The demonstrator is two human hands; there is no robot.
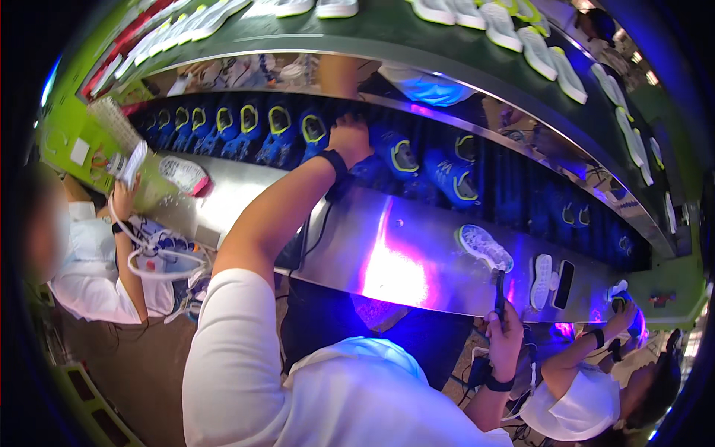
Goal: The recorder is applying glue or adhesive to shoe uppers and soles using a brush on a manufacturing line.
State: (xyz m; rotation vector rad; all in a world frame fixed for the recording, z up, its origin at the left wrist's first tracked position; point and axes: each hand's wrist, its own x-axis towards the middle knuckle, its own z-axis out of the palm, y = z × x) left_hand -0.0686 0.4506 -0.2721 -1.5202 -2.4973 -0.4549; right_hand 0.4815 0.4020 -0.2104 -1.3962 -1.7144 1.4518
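My left hand (pixel 350 140) reaches forward into the row of blue shoes with lime collars. Its fingers curl over one blue shoe (pixel 366 170), and their tips are partly lost in the dark. In my right hand (pixel 506 339), at the near edge of the metal bench, is a slim dark-handled brush (pixel 500 292), held upright. The brush's far end meets the toe of a white, lime-edged shoe sole (pixel 484 247) lying on the bench, though whether it presses on it is unclear. To the left of my hand stands another blue shoe (pixel 313 131).
A second white sole (pixel 541 281) and a black phone (pixel 564 284) lie at right. A white-pink sole (pixel 185 176) lies at left. Above the shoes runs a dark green belt (pixel 298 33) bearing soles. Co-workers sit on both sides, one holding a sole (pixel 134 162).
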